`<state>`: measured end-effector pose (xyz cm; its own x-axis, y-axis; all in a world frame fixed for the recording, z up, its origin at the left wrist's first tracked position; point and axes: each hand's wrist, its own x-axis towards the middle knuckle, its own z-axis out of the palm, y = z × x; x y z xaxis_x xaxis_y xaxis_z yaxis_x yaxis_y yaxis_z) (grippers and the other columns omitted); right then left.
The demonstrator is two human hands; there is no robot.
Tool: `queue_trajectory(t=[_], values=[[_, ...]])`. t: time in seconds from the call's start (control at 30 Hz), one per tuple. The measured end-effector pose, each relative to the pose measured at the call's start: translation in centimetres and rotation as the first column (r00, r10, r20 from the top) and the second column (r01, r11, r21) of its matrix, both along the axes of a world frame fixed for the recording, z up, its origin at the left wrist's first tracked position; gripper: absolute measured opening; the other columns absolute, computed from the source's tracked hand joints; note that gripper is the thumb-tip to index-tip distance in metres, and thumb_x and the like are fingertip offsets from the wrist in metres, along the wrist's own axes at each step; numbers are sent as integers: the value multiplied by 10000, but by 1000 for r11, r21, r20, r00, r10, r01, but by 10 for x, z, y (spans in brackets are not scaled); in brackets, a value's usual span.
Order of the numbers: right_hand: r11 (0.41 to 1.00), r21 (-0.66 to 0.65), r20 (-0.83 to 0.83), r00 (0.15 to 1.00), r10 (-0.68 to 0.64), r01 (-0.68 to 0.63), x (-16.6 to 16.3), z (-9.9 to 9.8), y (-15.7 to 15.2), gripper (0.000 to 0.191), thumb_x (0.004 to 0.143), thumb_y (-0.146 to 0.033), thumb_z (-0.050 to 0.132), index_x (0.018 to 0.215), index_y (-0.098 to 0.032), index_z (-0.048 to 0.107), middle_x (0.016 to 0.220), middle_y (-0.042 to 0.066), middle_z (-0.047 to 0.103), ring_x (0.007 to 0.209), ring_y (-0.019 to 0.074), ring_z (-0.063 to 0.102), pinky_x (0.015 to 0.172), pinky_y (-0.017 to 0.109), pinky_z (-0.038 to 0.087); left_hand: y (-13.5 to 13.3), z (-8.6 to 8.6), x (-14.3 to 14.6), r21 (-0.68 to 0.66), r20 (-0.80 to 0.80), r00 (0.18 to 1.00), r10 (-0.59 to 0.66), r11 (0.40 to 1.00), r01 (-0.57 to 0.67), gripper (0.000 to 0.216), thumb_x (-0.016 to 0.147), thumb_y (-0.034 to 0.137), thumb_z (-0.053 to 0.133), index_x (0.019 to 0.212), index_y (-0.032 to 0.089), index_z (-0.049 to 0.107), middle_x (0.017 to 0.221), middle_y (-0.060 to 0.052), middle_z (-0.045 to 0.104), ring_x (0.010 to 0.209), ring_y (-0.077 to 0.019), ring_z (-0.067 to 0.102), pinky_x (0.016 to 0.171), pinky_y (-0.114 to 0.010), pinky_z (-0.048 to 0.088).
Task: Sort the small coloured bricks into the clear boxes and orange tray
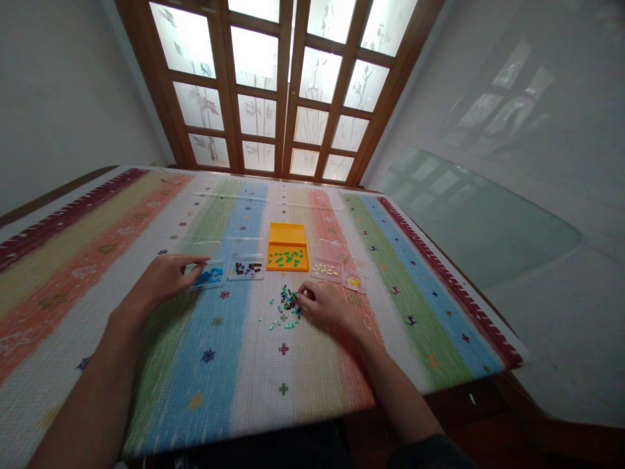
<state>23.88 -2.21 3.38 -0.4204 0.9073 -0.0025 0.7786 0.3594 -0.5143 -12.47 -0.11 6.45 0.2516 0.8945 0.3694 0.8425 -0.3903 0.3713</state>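
A small heap of mixed coloured pieces (pixel 286 306) lies on the striped cloth. My right hand (pixel 326 305) rests just right of the heap, fingers curled with the tips pinched at its edge; what they hold is too small to see. My left hand (pixel 165 277) reaches toward a clear tray of blue pieces (pixel 209 274), fingers drawn together at the tray's left edge. Beside it stand a clear tray of dark pieces (pixel 247 267), an orange tray of green pieces (pixel 288 249), a clear tray of white pieces (pixel 326 268) and a small tray of yellow pieces (pixel 354 281).
The table (pixel 73 260) is covered by a striped multicolour cloth and ends at a near edge by my body. A wooden-framed frosted glass door (pixel 288 85) stands behind it. A glass tabletop (pixel 478 221) lies to the right.
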Motion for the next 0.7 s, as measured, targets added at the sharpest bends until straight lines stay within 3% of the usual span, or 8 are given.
queue_trajectory(t=[0.1, 0.2, 0.3, 0.4, 0.53, 0.7], values=[[997, -64, -195, 980, 28, -42, -5, 1, -1, 151, 911, -199, 580, 868, -146, 715, 776, 26, 710, 668, 114, 581, 634, 217, 385, -7, -3, 33, 33, 50, 991, -127, 992, 126, 286, 887, 420, 589, 911, 192, 760, 613, -6, 658, 459, -120, 492, 514, -254, 420], [986, -129, -355, 934, 51, -103, -11, -1, -2, 170, 922, -250, 589, 874, -146, 715, 746, 11, 693, 637, 108, 559, 600, 209, 387, -16, -12, 78, 71, 120, 924, -363, 932, 356, 255, 901, 431, 633, 940, 196, 725, 732, -8, 717, 490, -100, 522, 532, -228, 444], [971, -194, -440, 897, 41, -140, -16, -6, -4, 194, 922, -298, 599, 887, -143, 709, 713, 3, 667, 603, 104, 529, 561, 204, 377, -25, -24, 114, 81, 111, 867, -486, 874, 480, 202, 920, 390, 650, 948, 196, 698, 839, -28, 745, 629, -121, 635, 625, -220, 487], [965, -229, -466, 884, 8, -129, -18, -10, -5, 188, 917, -303, 597, 892, -147, 699, 713, 1, 657, 620, 106, 542, 577, 200, 402, -29, -33, 131, 85, 72, 857, -510, 859, 505, 148, 953, 309, 605, 924, 186, 682, 815, -30, 734, 700, -142, 675, 655, -223, 492], [962, -241, -500, 866, -9, -129, -19, -13, -5, 198, 911, -323, 593, 869, -148, 676, 710, 0, 643, 634, 117, 558, 606, 214, 428, -28, -39, 133, 89, 66, 868, -492, 870, 486, 166, 967, 256, 560, 878, 181, 679, 761, -25, 726, 655, -135, 663, 624, -216, 481], [984, -166, -502, 865, -29, -64, -14, -3, -1, 275, 967, -340, 490, 821, -164, 641, 702, 5, 627, 650, 138, 579, 623, 234, 432, -20, -31, 120, 109, 123, 879, -460, 887, 449, 189, 972, 251, 526, 941, 202, 706, 823, -37, 751, 703, -145, 678, 667, -232, 514]])
